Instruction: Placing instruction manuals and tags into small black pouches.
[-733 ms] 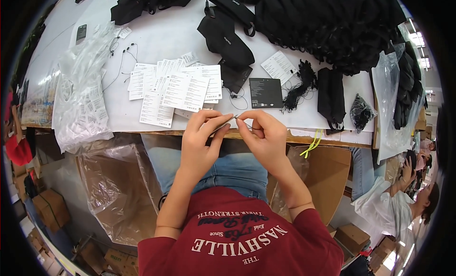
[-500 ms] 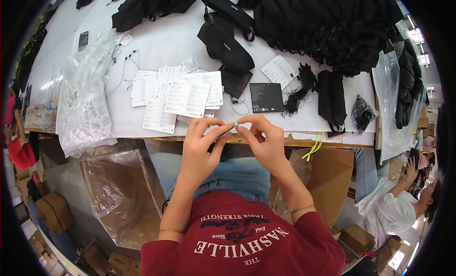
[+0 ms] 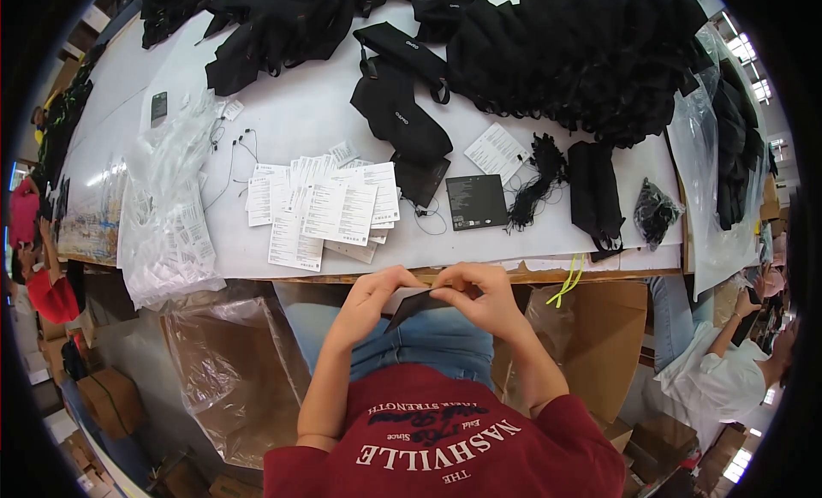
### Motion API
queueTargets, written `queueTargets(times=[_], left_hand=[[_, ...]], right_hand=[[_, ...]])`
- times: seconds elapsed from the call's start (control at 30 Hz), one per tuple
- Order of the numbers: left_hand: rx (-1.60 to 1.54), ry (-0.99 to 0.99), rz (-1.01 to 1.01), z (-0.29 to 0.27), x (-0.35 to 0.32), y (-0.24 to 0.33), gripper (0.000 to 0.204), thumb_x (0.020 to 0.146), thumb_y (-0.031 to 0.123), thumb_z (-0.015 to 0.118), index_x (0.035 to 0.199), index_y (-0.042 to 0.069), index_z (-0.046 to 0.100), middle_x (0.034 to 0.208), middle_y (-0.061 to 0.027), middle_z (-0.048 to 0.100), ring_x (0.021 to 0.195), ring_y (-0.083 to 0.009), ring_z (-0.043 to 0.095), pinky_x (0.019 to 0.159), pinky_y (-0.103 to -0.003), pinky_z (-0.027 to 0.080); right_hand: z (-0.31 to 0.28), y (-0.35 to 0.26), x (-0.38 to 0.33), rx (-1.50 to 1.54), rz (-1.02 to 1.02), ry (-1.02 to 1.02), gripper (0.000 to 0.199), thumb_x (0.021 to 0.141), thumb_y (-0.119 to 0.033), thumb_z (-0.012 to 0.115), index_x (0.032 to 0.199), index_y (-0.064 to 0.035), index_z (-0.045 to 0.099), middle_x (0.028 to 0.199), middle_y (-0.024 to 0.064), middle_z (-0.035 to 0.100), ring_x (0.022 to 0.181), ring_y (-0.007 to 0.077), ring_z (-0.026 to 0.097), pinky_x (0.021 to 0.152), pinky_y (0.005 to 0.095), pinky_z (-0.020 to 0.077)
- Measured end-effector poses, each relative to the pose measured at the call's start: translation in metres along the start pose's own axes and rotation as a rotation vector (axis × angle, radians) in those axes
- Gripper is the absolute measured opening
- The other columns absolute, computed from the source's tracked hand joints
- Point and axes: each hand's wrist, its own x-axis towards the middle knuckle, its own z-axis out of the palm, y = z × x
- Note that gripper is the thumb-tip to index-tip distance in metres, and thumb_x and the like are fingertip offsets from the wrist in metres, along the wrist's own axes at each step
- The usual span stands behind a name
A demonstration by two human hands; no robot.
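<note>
Two hands meet just below the near edge of the white table (image 3: 325, 104), both pinching one small dark card (image 3: 411, 306): the left hand (image 3: 370, 299) grips its left end with curled fingers, the right hand (image 3: 481, 299) closes over its right end. The card hangs over the person's lap, clear of the table. On the table, near the near edge, lies one fanned heap of white printed tags (image 3: 330, 208), too overlapped to count. One dark square card (image 3: 476, 202) lies to their right, with one white leaflet (image 3: 497, 149) beyond it. One clear plastic bag (image 3: 167, 220) of white pieces drapes over the left near edge. Black garments (image 3: 565, 53) pile along the far edge.
</note>
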Motion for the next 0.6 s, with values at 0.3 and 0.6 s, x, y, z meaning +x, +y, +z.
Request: queueTargets(times=[0.3,0.6], left_hand=[[-0.027,-0.062,-0.097,0.003,0.009,0.000,0.009,0.092,0.010,0.062,0.094,0.002,0.060,0.080,0.0037,0.055,0.071,-0.0017,0.047,0.062,-0.018,0.039],[0.223,0.005,0.187,0.018,0.096,0.019,0.015,0.090,0.016,0.064,0.089,0.001,0.060,0.078,-0.0026,0.060,0.069,-0.0090,0.053,0.063,-0.024,0.044]], right_hand=[[-0.006,0.002,0.002,0.131,0.102,-0.132,0.009,0.081,-0.008,0.074,0.087,-0.0051,0.068,0.060,-0.0043,0.049,0.055,0.0025,0.040,0.050,0.0199,0.0303],[-0.021,0.030,-0.007,0.734,0.234,-0.050,0.011,0.095,-0.011,0.059,0.099,-0.0013,0.059,0.069,-0.0004,0.055,0.051,0.0040,0.042,0.046,0.0195,0.0307]])
